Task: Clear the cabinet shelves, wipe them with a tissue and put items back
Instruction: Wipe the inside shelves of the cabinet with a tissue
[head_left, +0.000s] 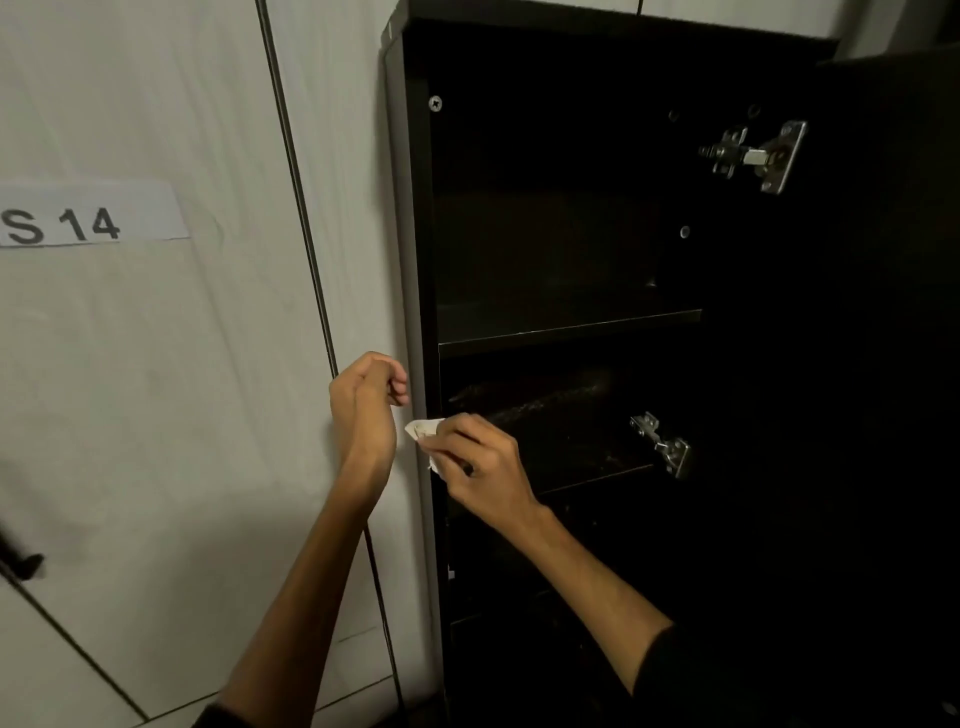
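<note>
R hand (480, 462) pinches the tissue (423, 430) at the cabinet (410, 270) left edge, by the 2nd shelf (571, 441), prob. set to wipe there. L hand (366, 400), fingers loosely curled, holds nothing, beside the frame, maybe to steady. Top shelf (566, 325) looks bare.

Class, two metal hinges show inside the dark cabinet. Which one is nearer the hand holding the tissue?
The lower hinge, level with the right hand that pinches the tissue. The upper hinge sits far above, near the cabinet's top.
</note>
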